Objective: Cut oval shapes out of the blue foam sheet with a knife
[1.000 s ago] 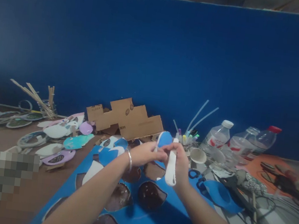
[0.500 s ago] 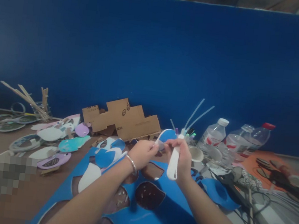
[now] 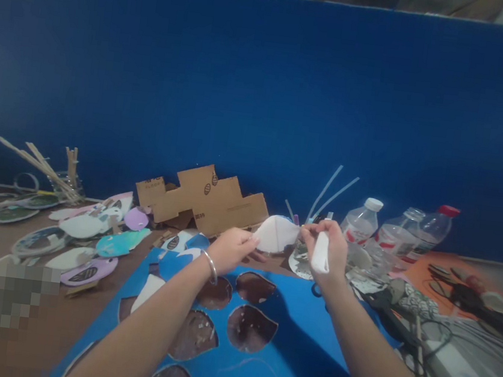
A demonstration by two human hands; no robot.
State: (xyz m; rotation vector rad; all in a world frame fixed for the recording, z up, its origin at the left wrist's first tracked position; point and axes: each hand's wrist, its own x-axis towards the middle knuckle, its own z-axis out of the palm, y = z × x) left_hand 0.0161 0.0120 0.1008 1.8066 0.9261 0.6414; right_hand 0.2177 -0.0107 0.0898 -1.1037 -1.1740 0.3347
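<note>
A leaf-shaped piece point(image 3: 276, 235), white on the side facing me with a thin blue edge on top, hangs upright above the far edge of the blue sheet point(image 3: 305, 352). My left hand point(image 3: 230, 250) pinches its left end between thumb and fingers. My right hand point(image 3: 330, 249) is at its pointed right tip, fingertips pinched there. A white object point(image 3: 321, 254), perhaps a folded strip or tool, is tucked in that same hand. Several leaf-shaped holes are cut in the sheet, and a faint curved outline shows near its front.
Brown cardboard point(image 3: 214, 199) leans against the blue wall behind. Plastic bottles point(image 3: 361, 220) stand at the right, beside cords point(image 3: 430, 348) and an orange sheet point(image 3: 433, 264). Coloured cut-outs point(image 3: 122, 242), rings and a jar of sticks point(image 3: 70, 183) lie or stand left.
The piece has turned from showing blue to showing its white side. My right hand has moved right with the white object, and my left hand has shifted slightly left.
</note>
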